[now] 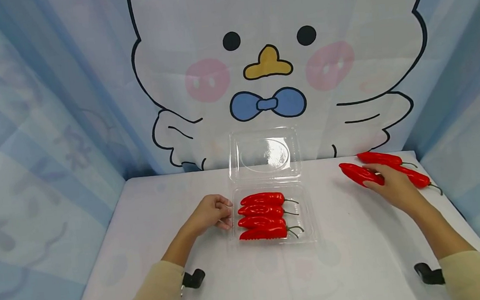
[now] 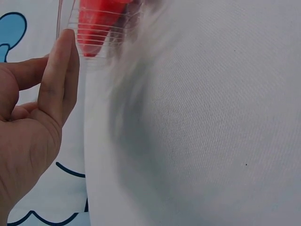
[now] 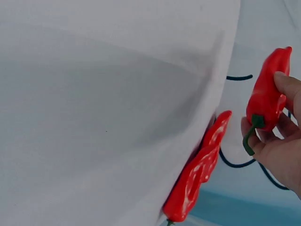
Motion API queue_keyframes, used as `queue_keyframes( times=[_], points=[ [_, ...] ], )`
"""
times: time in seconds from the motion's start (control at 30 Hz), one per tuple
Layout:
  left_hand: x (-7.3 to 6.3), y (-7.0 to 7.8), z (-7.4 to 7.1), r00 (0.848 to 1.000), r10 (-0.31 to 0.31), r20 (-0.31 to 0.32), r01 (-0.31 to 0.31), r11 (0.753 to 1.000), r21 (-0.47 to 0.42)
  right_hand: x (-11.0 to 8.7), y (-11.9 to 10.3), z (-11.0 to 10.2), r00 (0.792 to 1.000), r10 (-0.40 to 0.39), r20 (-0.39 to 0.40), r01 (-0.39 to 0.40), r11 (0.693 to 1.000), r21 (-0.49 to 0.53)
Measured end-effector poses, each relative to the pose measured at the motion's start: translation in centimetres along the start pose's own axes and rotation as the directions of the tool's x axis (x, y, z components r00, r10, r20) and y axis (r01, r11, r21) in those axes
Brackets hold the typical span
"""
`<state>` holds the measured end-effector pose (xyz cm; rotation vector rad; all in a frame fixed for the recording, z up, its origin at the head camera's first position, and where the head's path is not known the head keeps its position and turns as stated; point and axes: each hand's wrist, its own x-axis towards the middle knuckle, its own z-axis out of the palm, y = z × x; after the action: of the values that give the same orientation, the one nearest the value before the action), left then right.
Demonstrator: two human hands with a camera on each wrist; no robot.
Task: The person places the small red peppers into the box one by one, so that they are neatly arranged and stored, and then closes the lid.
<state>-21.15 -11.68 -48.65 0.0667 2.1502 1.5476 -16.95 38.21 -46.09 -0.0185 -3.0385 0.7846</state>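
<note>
In the head view my right hand (image 1: 393, 186) grips a red chili pepper (image 1: 359, 174) at the table's right side. The right wrist view shows this chili pepper (image 3: 269, 89) between thumb and fingers, its green stem pointing down and raised off the table. Several more red chili peppers (image 1: 262, 212) lie side by side in a clear plastic clamshell box (image 1: 307, 211), stems to the right. My left hand (image 1: 211, 213) is at the box's left wall; in the left wrist view its extended fingertips (image 2: 68, 37) come right up to the ribbed side.
Two other red chili peppers, one at the back (image 1: 379, 157) and one nearer (image 1: 418, 178), lie by the white table's right edge. The box's transparent lid (image 1: 264, 155) stands raised at the back, before a cartoon-printed curtain (image 1: 162, 47). Curtains also flank both sides.
</note>
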Motion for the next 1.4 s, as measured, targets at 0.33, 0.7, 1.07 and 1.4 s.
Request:
queue_keyframes(
  times=[0.33, 0.7, 1.07, 1.4],
  points=[
    [0.0, -0.2, 0.0, 1.000, 0.009, 0.003, -0.009, 1.000, -0.001, 0.1, -4.3, -0.1, 0.996, -0.088, -0.003, 0.088, 0.996, -0.012],
    [-0.1, -0.3, 0.0, 1.000, 0.014, 0.003, -0.014, 1.000, -0.007, 0.0, -8.0, -0.2, 0.979, -0.202, -0.001, 0.202, 0.978, -0.043],
    [-0.1, -0.2, -0.1, 1.000, 0.009, 0.005, -0.009, 1.000, -0.004, 0.5, -10.0, 0.6, 0.960, -0.278, 0.030, 0.279, 0.960, -0.034],
    [-0.2, -0.1, 0.0, 1.000, 0.017, 0.006, -0.017, 1.000, 0.004, 1.1, -12.2, 1.5, 0.947, -0.308, 0.090, 0.311, 0.950, -0.025]
  ],
)
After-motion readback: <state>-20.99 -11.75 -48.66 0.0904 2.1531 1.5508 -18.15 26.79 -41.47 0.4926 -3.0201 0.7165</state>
